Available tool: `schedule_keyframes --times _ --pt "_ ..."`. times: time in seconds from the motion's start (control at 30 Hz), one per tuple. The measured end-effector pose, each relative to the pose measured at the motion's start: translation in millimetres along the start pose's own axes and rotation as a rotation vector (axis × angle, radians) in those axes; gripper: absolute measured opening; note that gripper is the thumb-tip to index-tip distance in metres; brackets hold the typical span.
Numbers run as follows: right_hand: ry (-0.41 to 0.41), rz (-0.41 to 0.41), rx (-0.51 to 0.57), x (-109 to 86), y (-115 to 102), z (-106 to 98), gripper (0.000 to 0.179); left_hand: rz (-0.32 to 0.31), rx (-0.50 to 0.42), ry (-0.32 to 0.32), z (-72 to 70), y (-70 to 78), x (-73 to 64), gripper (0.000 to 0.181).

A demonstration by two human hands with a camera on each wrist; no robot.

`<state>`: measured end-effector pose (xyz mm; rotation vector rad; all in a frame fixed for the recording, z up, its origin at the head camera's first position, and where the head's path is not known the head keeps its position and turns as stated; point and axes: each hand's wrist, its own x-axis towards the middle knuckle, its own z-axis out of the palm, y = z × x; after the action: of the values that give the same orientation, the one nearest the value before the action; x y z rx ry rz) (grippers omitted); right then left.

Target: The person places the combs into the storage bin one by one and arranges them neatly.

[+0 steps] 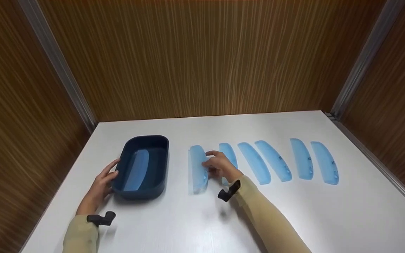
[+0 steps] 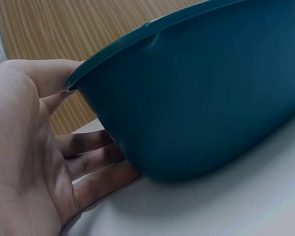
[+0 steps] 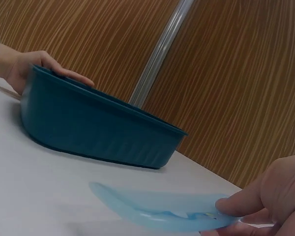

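Observation:
My right hand [image 1: 218, 164] pinches a translucent light-blue comb-shaped plastic piece [image 1: 198, 168] by its curved edge. In the right wrist view the piece [image 3: 157, 209] lies nearly flat, thumb on top and fingers underneath, close over the table. At the left stands a deep dark-blue plastic tub [image 1: 165, 165] with rounded corners. A similar blue piece [image 1: 137, 170] lies inside it. My left hand [image 1: 100, 181] holds the tub's left side. In the left wrist view the thumb is at the rim, and other fingers rest against the lower wall [image 2: 187, 98].
Several more light-blue pieces [image 1: 255, 163] lie spread out to the right on the white table [image 1: 174, 225]; my right hand partly covers the nearest one [image 1: 227, 154]. Wood-grain panels [image 1: 202, 59] with metal corner strips [image 1: 58, 66] enclose the table at the back and sides.

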<state>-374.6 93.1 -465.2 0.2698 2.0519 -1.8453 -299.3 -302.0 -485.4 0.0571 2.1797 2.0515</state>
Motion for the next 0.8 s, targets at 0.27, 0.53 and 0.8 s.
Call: schedule_keyframes --times 0.27,0.53,0.8 --pt "-0.079 -0.036 0.114 -3.2 -1 0 0.056 -0.030 0.006 0.008 -0.1 3.0 -1.9 0.048" --pt "-0.117 0.053 0.216 -8.3 -4 0 0.053 0.000 -0.020 0.003 -0.1 -0.6 1.8 0.048" --pt "-0.318 0.078 0.353 -19.4 -7 2 0.055 0.004 -0.028 -0.002 0.3 1.1 -0.5 0.048"
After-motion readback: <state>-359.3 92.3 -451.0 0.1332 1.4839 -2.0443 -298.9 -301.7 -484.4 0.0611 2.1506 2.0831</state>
